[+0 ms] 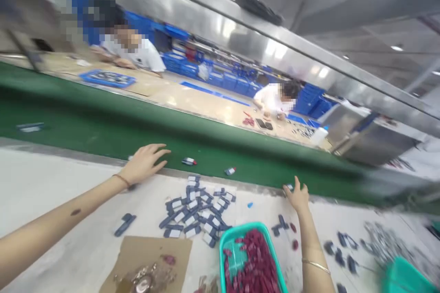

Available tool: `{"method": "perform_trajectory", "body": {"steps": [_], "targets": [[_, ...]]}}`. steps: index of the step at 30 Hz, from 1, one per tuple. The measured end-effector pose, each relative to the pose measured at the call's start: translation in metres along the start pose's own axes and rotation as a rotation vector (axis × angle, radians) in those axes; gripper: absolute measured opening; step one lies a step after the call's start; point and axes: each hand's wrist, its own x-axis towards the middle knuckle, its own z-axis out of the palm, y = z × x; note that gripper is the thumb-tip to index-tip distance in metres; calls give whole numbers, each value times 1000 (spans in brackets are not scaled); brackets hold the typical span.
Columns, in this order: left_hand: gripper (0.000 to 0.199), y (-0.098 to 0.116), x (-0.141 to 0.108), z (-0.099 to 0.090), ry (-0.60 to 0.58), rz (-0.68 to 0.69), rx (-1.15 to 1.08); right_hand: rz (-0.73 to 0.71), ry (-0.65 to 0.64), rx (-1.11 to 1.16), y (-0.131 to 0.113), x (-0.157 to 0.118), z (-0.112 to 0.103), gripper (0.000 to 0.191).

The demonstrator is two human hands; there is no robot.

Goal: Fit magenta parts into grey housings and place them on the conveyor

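Note:
My left hand (146,162) reaches over the near edge of the green conveyor belt (213,146), fingers stretched and apart, holding nothing I can see. At the belt's edge farther right is my right hand (298,194), its fingers spread beside a small dark part (289,187); whether they touch is unclear. Between the hands, on the belt, lie a dark part with a white face and red tip (189,161) and a similar part (230,171). A loose heap of dark grey parts with white faces (192,203) covers the white worktop below them.
A green basket (222,256) of dark red pieces stands in front, beside brown cardboard (175,256) with small shiny pieces. Metallic parts (392,242) and another green container (409,277) lie right. Two people sit across the belt, near a blue tray (107,78) and a white bottle (319,136).

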Motion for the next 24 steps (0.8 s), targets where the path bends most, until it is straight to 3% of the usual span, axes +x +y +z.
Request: {"method": "perform_trajectory", "body": {"steps": [5,8,10,14,16,19,22,24], "targets": [[34,-41,-11,-6,-41,-116,48,-93,-42,-74,4,26,27,32],[30,-54,-6,-7,-91,-141,10,-156,-30,-81,-3,22,26,32],[30,-56,-3,-11,-104,-146,-30,-214,-28,-57,-23,8,28,36],[42,-50,-18,-29,-65,-164,-145,-479,-196,52,-100,-64,51,30],[51,-42,-37,-40,-58,-182,-222,-838,-410,136,-147,-118,73,27],[57,-25,-75,-58,-107,-261,-500,-1123,-604,25,-202,-192,107,25],[57,-11,-113,-77,-162,-437,-787,-1201,-702,-169,-220,-234,119,34],[58,-9,-134,-85,-220,-536,-808,-1187,-687,-116,-209,-242,106,42]]}}
